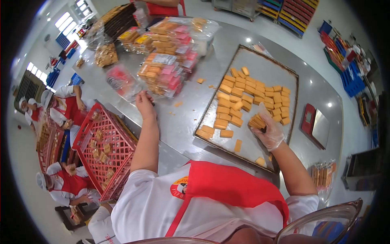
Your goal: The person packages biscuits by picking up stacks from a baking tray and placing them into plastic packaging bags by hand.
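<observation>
My right hand (271, 132), in a clear plastic glove, is closed around a small stack of rectangular biscuits (256, 122) over the baking tray (252, 156). Many more golden biscuits (233, 91) lie on that tray, mostly in rough rows toward its middle and far side. On the left, my bare left hand (145, 103) pinches the edge of a clear plastic bag (123, 83) with a pink-red print. The bag looks flat, and its outline is somewhat blurred. Just beyond this hand sits a pile of filled biscuit packs (164, 71).
A red digital scale (315, 124) stands right of the tray. Filled packs (323, 175) lie at the near right. Left of the steel table (178, 140) is a red crate (103, 158) with small packs. Co-workers in red aprons (73, 181) work nearby at the left.
</observation>
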Motion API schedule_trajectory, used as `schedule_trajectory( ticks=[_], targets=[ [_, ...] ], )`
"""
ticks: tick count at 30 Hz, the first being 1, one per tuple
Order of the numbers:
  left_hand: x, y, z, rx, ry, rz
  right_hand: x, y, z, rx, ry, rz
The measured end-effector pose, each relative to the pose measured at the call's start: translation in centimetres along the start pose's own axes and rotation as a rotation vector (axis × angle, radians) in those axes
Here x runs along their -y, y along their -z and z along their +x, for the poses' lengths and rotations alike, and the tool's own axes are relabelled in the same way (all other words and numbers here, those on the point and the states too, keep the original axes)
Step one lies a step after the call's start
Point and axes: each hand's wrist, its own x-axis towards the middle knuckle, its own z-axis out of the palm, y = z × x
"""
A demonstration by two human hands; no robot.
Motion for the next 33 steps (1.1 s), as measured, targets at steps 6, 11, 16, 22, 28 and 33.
schedule_trajectory(
  ticks=[6,11,16,22,28,33],
  targets=[
    [0.1,0.1,0.0,-0.005,-0.004,0.0,1.4,0.9,0.7,-0.054,0.012,-0.007],
    [0.5,0.4,0.2,0.007,-0.005,-0.043,1.4,1.5,-0.8,-0.081,-0.452,0.766],
    [0.5,0.3,0.2,0.025,-0.063,-0.027,3.8,6.1,-3.2,-0.326,-0.65,0.964],
    [0.2,0.5,0.1,0.009,-0.009,0.033,1.2,6.7,-7.6,-0.531,-0.612,1.19],
    [-9.1,-2.6,-3.3,0.404,0.25,-0.568,1.3,6.2,-8.8,-0.633,-0.573,1.127],
    [-10.2,-2.1,-2.2,0.314,0.264,-0.771,0.8,6.1,-9.1,-0.612,-0.629,1.209]
  ],
)
